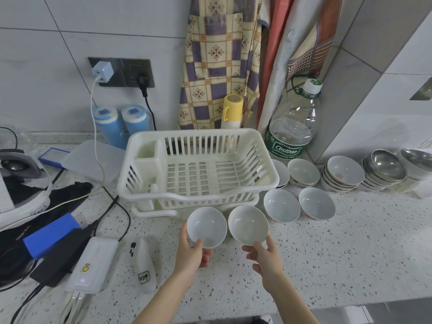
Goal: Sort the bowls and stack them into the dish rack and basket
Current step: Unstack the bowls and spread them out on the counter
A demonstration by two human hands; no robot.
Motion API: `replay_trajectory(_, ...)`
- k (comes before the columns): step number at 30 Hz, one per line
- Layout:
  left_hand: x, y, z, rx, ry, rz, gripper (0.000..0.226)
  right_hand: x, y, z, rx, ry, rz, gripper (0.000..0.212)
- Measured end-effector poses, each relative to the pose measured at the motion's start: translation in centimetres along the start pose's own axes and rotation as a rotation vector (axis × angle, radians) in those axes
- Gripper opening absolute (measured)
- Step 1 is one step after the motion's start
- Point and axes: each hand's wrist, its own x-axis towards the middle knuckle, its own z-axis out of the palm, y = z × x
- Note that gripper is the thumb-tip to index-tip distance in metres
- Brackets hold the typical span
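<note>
While both bowls tilt mouth-up toward the camera, left hand (191, 252) grips a small white ceramic bowl (207, 226) by its near rim; right hand (266, 256) pinches a second white ceramic bowl (247, 224) likewise. Both just in front of the white slatted plastic dish rack (198, 170), long axis left-right, nothing visible inside. Two loose white bowls (299, 204) right of it; stacked steel bowls (385, 169) farther right on the speckled counter (327, 265).
</note>
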Motion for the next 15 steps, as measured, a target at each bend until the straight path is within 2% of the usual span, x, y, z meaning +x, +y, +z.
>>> replay_trajectory(15, -0.53, 0.80, 0.41, -0.004, 0.006, -0.039, 0.065, -0.10, -0.51, -0.44, -0.052, -0.018, 0.028, 0.052)
